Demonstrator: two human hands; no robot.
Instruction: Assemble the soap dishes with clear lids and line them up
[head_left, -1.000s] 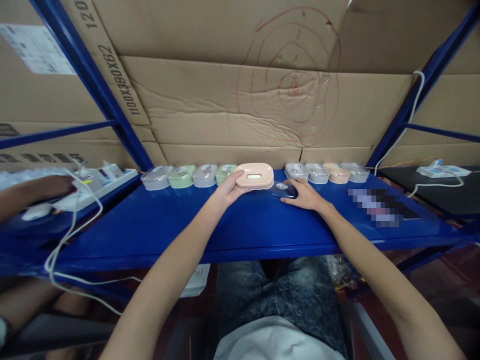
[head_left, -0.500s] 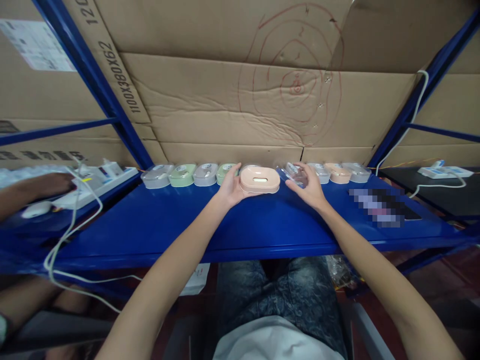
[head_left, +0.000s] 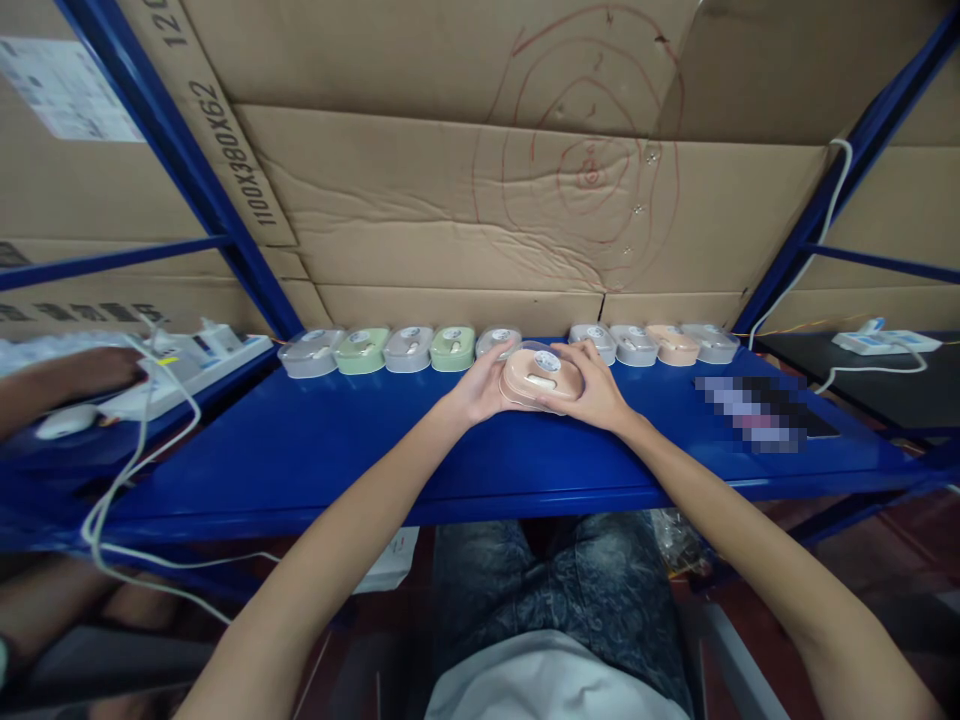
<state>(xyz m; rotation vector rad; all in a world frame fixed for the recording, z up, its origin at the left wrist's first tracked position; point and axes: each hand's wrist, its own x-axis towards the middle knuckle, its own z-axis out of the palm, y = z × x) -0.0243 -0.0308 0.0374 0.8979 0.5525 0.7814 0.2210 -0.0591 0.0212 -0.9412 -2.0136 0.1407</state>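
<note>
Head cam: peach case [head_left: 541,380] btwn L hand [head_left: 481,389] & R hand [head_left: 601,393], both hands gripping its ends.

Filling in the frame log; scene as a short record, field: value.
left hand: left hand on the left side of a peach box
right hand: right hand around its right end
lid: clear lid over the box, round label on top
row behind, left: five boxes; grey, green, grey, green, grey
row behind, right: four boxes; grey, grey, peach, grey
surface: blue shelf
backdrop: cardboard with red rings
</note>
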